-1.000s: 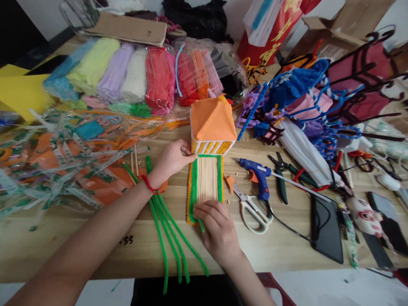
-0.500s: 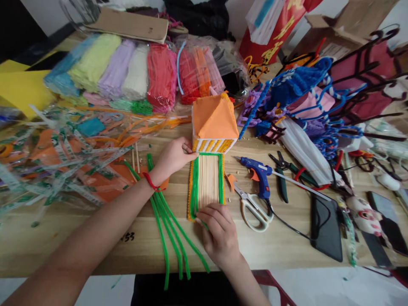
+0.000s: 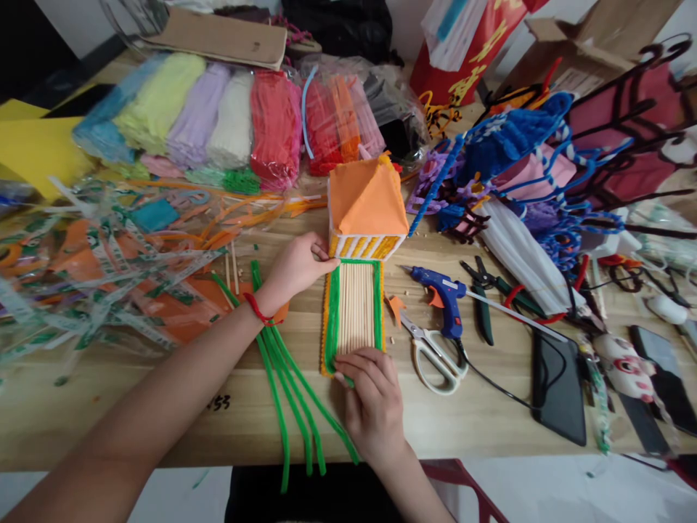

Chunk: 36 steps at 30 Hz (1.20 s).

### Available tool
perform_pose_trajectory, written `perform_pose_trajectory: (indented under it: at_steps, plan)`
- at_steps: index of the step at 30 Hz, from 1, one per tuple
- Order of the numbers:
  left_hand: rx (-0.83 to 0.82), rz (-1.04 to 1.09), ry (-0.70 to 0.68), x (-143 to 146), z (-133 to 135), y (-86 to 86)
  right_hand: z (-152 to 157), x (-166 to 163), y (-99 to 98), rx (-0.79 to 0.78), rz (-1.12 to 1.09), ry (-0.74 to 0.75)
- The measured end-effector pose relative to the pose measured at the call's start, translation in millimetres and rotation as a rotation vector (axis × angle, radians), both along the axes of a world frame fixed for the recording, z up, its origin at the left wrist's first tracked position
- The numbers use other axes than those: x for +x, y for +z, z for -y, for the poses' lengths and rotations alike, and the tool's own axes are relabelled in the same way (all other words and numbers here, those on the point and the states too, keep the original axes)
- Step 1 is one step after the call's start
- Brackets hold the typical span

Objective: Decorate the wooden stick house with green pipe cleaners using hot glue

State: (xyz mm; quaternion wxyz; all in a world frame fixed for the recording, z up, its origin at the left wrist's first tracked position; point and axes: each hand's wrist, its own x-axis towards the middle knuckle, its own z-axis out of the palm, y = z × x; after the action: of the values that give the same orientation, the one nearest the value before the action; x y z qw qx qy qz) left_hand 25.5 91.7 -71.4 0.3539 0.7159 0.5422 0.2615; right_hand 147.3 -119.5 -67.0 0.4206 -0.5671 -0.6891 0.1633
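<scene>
A model house with an orange roof point(image 3: 366, 195) stands at the far end of a base of pale sticks point(image 3: 356, 305). Green pipe cleaner lines the base inside a yellow-orange edge. My left hand point(image 3: 299, 267), fingers curled, grips the model at the front left corner of the house. At the near end of the base my right hand point(image 3: 375, 396) is closed, thumb and fingertips pinching the green pipe cleaner point(image 3: 333, 359) at the near left corner. Its knuckles hide most of that near edge. Several loose green pipe cleaners point(image 3: 288, 392) lie under my left wrist.
To the right are scissors point(image 3: 435, 359), a blue glue gun point(image 3: 443, 294), green-handled pliers point(image 3: 482, 309) and a black phone-like slab point(image 3: 556, 385). Plastic wrappers point(image 3: 109, 269) heap on the left. Bundled pipe cleaners point(image 3: 231, 120) line the back. Blue pipe-cleaner pieces point(image 3: 512, 145) pile at back right.
My right hand has shifted very slightly at the near left corner, its fingers still at the green edging. My left hand and the model stay in place.
</scene>
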Motion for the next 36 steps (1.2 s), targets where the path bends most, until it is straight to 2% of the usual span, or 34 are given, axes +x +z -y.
perform_pose_trajectory:
  at_steps: [10, 17, 24, 36]
  plan:
    - [0.009, 0.014, -0.005, -0.7, -1.1, -4.6, -2.8, -0.1, 5.1, -0.010, 0.028, 0.019]
    - [0.021, 0.013, -0.014, -0.8, -0.6, -4.0, -1.1, 1.4, 0.9, 0.010, 0.021, 0.070]
    - [0.019, -0.002, -0.008, 0.5, 0.4, 0.3, 0.8, -0.3, -0.8, 0.013, 0.025, 0.059]
    - [0.030, -0.001, -0.013, -0.8, 1.1, -4.2, 1.0, -1.1, 0.2, 0.006, 0.049, 0.086]
